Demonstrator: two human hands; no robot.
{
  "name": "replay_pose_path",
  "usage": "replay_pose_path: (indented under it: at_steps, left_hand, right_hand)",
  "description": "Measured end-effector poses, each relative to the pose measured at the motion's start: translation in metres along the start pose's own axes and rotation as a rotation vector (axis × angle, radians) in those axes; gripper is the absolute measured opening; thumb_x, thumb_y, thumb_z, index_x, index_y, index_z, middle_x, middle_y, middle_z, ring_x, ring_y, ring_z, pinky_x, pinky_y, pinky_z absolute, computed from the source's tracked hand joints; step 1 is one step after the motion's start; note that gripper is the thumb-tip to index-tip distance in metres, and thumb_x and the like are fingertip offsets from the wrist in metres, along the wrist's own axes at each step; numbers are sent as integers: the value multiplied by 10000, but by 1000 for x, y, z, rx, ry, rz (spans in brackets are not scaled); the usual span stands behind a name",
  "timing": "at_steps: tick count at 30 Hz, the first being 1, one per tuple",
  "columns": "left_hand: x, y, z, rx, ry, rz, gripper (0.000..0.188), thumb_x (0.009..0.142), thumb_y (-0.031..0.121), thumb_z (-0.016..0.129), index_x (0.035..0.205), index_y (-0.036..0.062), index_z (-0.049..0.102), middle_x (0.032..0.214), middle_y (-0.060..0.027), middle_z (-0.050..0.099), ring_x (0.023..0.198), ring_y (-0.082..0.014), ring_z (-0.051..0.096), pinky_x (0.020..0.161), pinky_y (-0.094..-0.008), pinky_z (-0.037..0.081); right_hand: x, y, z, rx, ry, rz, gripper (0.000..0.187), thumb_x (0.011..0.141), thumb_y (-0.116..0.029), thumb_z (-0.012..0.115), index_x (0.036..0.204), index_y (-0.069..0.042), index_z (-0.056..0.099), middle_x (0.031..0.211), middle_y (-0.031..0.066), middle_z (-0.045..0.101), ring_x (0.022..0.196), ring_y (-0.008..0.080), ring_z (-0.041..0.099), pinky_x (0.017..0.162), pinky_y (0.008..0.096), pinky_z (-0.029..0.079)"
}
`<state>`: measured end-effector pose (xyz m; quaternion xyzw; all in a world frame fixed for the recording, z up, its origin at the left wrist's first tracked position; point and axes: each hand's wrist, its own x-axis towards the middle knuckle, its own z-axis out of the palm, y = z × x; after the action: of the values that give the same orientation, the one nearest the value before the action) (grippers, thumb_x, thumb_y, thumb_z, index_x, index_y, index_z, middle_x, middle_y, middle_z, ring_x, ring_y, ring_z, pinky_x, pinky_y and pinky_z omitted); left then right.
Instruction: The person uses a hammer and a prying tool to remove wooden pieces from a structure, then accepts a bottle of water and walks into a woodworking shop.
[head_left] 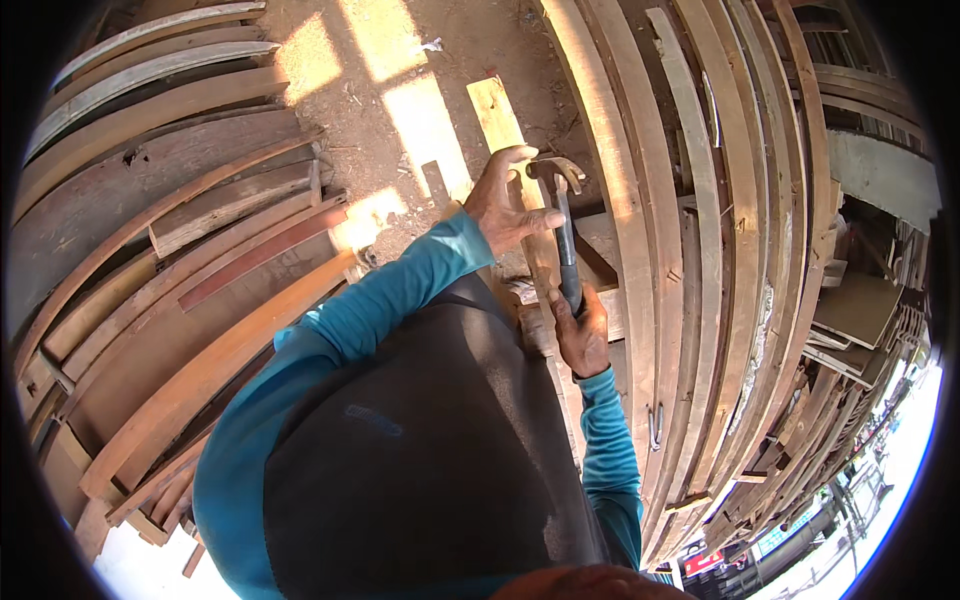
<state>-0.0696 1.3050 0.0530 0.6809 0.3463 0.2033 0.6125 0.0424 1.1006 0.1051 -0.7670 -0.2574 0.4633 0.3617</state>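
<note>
At 3 o'clock, the right hand (583, 332) is closed around the grip of a claw hammer (566, 240), which extends toward 12 o'clock. Farther out, near 12 o'clock, the left hand (503, 207) is open, fingers spread over a narrow light plank (493, 112); contact cannot be determined. The tool appears ready for striking; no finished fastening is discernible on the plank, so remaining work cannot be gauged.

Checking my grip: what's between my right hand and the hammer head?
Head view: the hammer's shaft and upper grip, left thumb beside or touching the shaft.
</note>
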Motion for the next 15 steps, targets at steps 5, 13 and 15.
replay_pose_path:
  at_steps: [5,13,15]
  left_hand:
    - [16,-84,-22,-471,300,-621,919,814,273,827,1447,-50,244,1378,-273,464,1194,-295,573,981,-375,513]
    - [59,-181,29,-772,81,-522,349,824,217,802,1073,25,651,1054,-135,691,951,-180,661,792,-354,559]
    - [60,-178,29,-563,46,-461,331,846,158,785,1107,23,632,963,-13,678,841,-121,634,697,-284,524]
  right_hand:
    - [82,-86,13,-196,13,95,311,968,-261,669,1045,26,575,730,125,602,675,165,577,610,338,469]
    - [155,-152,37,-582,28,-115,260,962,-205,661,961,-5,495,681,206,598,651,352,646,569,430,476]
    - [158,-124,25,-708,3,-178,287,969,-231,652,917,-8,478,647,201,590,652,367,642,570,450,464]
